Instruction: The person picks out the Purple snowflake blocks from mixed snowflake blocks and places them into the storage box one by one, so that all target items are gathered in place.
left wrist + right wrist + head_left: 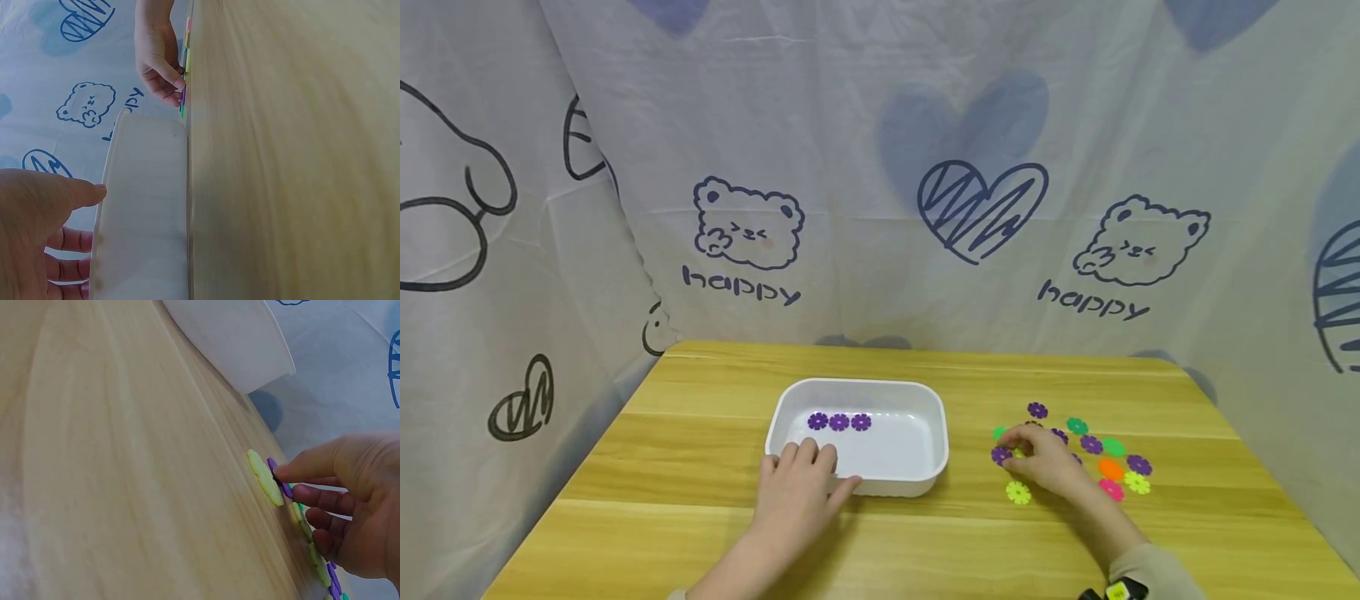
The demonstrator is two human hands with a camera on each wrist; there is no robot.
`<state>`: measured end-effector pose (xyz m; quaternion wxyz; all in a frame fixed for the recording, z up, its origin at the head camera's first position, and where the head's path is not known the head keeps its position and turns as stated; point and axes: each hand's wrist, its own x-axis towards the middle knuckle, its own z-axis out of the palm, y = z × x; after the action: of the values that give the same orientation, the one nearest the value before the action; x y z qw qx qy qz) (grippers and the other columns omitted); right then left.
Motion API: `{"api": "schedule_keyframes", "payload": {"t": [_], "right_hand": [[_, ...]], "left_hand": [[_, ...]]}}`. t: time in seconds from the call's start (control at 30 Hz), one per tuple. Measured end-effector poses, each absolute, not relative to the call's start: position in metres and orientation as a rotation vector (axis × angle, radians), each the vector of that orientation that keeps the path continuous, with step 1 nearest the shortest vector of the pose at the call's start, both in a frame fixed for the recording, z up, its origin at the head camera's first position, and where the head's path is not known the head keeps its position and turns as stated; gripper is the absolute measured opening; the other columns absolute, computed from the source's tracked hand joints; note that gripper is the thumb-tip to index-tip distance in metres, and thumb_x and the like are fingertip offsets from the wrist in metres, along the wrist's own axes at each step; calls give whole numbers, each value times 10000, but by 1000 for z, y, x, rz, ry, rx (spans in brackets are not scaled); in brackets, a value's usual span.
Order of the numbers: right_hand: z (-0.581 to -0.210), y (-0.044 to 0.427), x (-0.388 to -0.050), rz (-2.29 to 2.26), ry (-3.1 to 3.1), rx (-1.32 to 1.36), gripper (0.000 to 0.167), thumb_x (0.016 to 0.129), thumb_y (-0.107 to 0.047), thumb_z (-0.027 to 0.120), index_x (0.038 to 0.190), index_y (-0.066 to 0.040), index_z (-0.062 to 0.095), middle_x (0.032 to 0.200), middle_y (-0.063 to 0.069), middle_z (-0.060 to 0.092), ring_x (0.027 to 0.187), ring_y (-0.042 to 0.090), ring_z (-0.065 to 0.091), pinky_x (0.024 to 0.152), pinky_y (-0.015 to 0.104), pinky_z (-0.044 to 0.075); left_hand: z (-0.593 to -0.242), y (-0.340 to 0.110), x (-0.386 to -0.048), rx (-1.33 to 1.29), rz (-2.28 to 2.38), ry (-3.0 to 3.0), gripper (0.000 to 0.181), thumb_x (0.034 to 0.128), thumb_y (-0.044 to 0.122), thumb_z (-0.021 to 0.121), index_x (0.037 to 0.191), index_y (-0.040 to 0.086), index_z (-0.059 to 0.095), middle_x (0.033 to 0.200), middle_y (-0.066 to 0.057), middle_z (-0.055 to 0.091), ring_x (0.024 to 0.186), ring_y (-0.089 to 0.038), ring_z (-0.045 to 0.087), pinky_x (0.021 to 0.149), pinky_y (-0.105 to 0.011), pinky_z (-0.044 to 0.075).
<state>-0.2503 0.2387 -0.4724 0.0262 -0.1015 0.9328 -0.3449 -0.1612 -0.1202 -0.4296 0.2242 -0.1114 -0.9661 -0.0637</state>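
Observation:
A white plastic box (898,487) stands on the wooden table, with three purple snowflake discs (839,422) in a row inside. My left hand (793,492) holds its near rim at the left; the fingers reach over the edge and the thumb lies along the front side. To the right of the box, my right hand (1051,460) pinches a purple snowflake disc (272,465) between thumb and fingers, low over the loose discs. A yellow disc (1018,492) lies just in front of that hand. The hand partly covers several other discs.
Around and beyond the right hand lie several loose discs, among them an orange one (1111,469), a pink one (1112,489) and a green one (1077,426). A printed curtain (850,125) hangs behind the table (700,392).

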Motion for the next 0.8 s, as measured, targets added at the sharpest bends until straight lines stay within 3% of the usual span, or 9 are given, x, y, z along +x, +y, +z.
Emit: {"api": "schedule_keyframes", "payload": {"t": [0.17, 0.43, 0.67, 0.8], "right_hand": [[-471, 237, -251, -1037, 2906, -349, 240, 844, -98, 723, 1076, -127, 670, 1031, 45, 651, 949, 210, 562, 840, 422, 484], [-470, 236, -252, -1070, 2863, -328, 242, 848, -99, 725, 1076, -108, 645, 942, 40, 569, 833, 179, 459, 714, 309, 400], [-467, 237, -254, -1200, 2832, -309, 81, 904, -93, 658, 981, -73, 643, 856, 33, 590, 784, 146, 507, 677, 239, 442], [-462, 240, -256, -1256, 2815, -338, 93, 922, -117, 647, 990, -53, 641, 860, 46, 601, 760, 124, 508, 643, 231, 436]], "left_hand": [[-430, -120, -161, -306, -181, -2670, 409, 834, 555, 659, 797, 174, 513, 772, 18, 482, 731, -154, 440, 723, -373, 351], [-430, -121, -162, -306, -182, -2682, 406, 836, 556, 657, 798, 176, 517, 776, 17, 488, 736, -155, 445, 727, -377, 356], [-430, -121, -162, -307, -179, -2676, 409, 833, 556, 660, 797, 175, 515, 771, 19, 482, 731, -153, 442, 724, -374, 358], [-430, -121, -162, -306, -184, -2673, 403, 833, 557, 661, 802, 180, 519, 773, 22, 479, 736, -155, 441, 726, -372, 354]]}}
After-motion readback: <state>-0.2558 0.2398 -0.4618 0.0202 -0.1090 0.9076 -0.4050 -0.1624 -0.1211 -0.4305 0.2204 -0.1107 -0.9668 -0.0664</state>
